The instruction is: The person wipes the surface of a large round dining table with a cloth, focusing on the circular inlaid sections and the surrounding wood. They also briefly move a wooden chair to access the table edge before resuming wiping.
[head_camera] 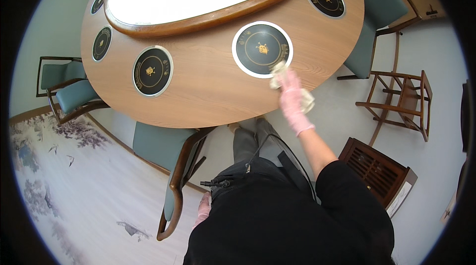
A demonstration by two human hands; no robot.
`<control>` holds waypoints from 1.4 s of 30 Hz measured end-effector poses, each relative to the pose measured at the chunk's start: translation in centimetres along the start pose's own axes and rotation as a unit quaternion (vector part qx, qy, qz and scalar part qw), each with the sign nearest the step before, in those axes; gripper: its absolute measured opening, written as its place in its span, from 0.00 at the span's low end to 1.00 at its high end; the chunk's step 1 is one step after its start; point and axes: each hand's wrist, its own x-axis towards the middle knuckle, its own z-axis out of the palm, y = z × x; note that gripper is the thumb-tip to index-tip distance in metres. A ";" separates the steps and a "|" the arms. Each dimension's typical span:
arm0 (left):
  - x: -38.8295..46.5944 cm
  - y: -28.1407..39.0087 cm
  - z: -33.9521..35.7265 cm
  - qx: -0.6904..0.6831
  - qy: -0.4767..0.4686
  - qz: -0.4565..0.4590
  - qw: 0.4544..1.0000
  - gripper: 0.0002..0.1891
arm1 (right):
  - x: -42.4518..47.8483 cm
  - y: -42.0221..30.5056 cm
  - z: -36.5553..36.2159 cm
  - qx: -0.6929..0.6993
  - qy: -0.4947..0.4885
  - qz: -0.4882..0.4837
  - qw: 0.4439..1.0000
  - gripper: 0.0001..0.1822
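Observation:
My right hand, in a pink glove, grips a pale, crumpled cloth at the near edge of a round wooden table. Part of the cloth touches the lower right rim of a round black hob plate with a silvery ring and a yellow figure. Another such black plate lies to its left. My left hand, also in a pink glove, hangs low beside my body, partly hidden by my black top; its fingers cannot be made out.
A raised, wood-rimmed centre piece with a bright surface covers the table's middle. An upholstered armchair stands close by on the left. Right of me are a wooden stand and a dark slatted cabinet. More chairs surround the table.

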 end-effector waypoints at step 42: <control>-3.3 -6.3 2.9 0.104 -0.037 0.066 0.992 0.31 | -2.6 -16.1 4.8 0.165 -0.134 -0.309 0.927 0.30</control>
